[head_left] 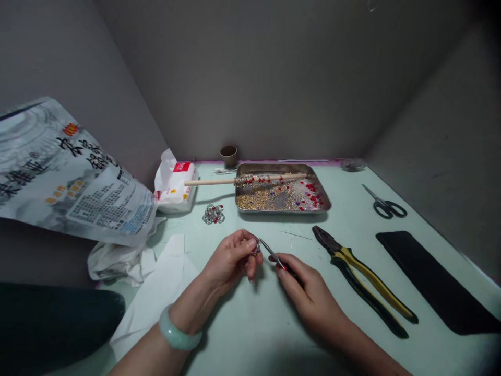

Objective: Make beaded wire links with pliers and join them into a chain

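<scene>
My left hand (230, 260) is closed in a pinch on a small beaded wire piece (255, 249), held just above the pale green table. My right hand (307, 295) grips a thin metal tool (270, 253) whose tip touches that piece. A pale green bangle (178, 331) sits on my left wrist. Behind the hands stands a metal tray (242, 201) with gold and red beads, and a wooden stick (211, 181) threaded with beads lies across its rim. A finished beaded cluster (213, 214) rests left of the tray.
Yellow-handled pliers (364, 277) lie right of my hands, black scissors (385, 206) and a black phone (434, 282) farther right. A tissue pack (176, 185), a small brown cup (229, 155), a large printed bag (70, 177) and white paper (164, 282) sit left. Grey walls enclose the table.
</scene>
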A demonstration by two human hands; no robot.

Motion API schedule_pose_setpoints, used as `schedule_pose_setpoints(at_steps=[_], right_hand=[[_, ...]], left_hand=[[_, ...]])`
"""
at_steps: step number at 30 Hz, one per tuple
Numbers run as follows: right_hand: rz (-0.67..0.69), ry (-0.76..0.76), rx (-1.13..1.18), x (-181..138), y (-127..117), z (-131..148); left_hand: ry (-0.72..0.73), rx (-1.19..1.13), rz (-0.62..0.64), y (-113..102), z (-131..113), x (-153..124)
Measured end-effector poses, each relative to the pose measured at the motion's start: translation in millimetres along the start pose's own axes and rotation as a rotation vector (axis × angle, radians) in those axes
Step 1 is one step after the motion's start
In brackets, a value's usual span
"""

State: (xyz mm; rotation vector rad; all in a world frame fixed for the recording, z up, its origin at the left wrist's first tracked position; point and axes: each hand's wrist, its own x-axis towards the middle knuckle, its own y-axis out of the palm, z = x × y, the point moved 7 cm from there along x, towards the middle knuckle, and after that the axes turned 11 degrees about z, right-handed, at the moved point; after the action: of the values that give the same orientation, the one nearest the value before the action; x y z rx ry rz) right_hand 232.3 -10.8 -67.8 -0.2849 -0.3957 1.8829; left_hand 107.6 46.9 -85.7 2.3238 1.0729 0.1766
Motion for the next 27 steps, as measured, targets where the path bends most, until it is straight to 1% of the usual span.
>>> schedule_pose_setpoints(at_steps=[5,8,13,16,23,27], right_hand=[[-0.009,0.008,-0.004,0.2,-0.7,0.4],[-0.004,0.022,0.033,0.4,-2.1,1.1],[0.050,0.127,0.220,-2.0,1.6,-10.1],[0.039,0.152,0.288,-3.7,3.2,-15.3],[-0.016,0.128,0.238,-2.4,2.0,-9.2],[-0.035,0.133,0.222,-2.8,1.6,-8.8]], left_hand=[[0.067,0.095,0.014,3.2,-2.2,0.5],[0.085,0.164,-0.010,3.4,-5.0,-0.7],[0.108,0.275,-0.031,4.8,-11.4,-3.1],[0.108,0.320,-0.044,5.2,-14.9,-4.4],[0.100,0.387,-0.053,4.8,-21.0,-5.8],[0.081,0.370,-0.057,5.5,-21.6,-5.7]])
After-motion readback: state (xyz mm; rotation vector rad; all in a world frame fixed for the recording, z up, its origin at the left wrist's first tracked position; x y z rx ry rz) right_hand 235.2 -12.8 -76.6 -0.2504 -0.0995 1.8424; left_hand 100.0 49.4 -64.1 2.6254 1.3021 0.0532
